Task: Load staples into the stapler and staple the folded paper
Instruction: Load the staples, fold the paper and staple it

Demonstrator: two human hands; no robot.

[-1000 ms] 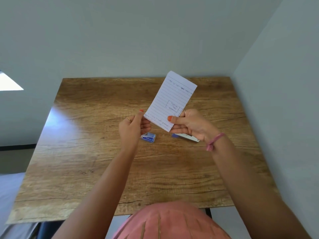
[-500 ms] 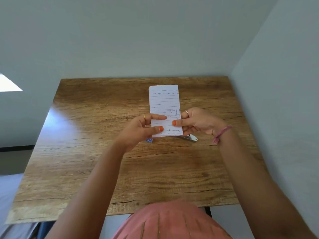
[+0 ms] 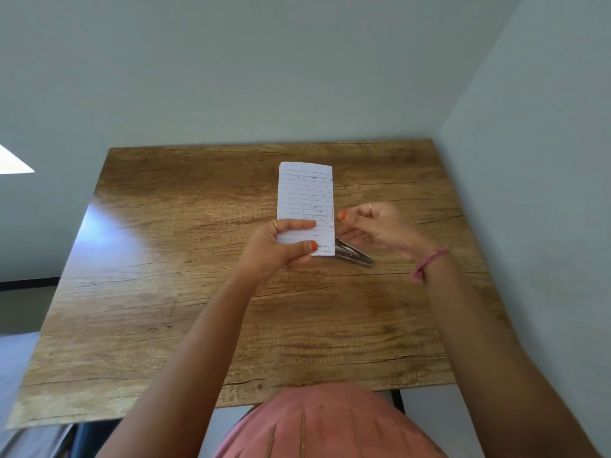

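Note:
A folded sheet of lined paper point(image 3: 305, 196) stands upright above the wooden table point(image 3: 165, 292), long side pointing away from me. My left hand point(image 3: 281, 247) pinches its lower end between thumb and fingers. My right hand point(image 3: 373, 224) hovers just right of the paper, blurred, fingers loosely curled and off the sheet. The silver stapler point(image 3: 355, 254) lies on the table under that hand, partly hidden behind the paper. The box of staples is hidden behind my left hand.
Pale walls close in at the table's far edge and right side. My pink-clothed lap point(image 3: 330, 424) sits below the table's near edge. A pink band circles my right wrist point(image 3: 428, 262).
The right hand has let go of the paper and drawn back to the right. The left hand alone now holds the sheet, which has straightened from its earlier tilt.

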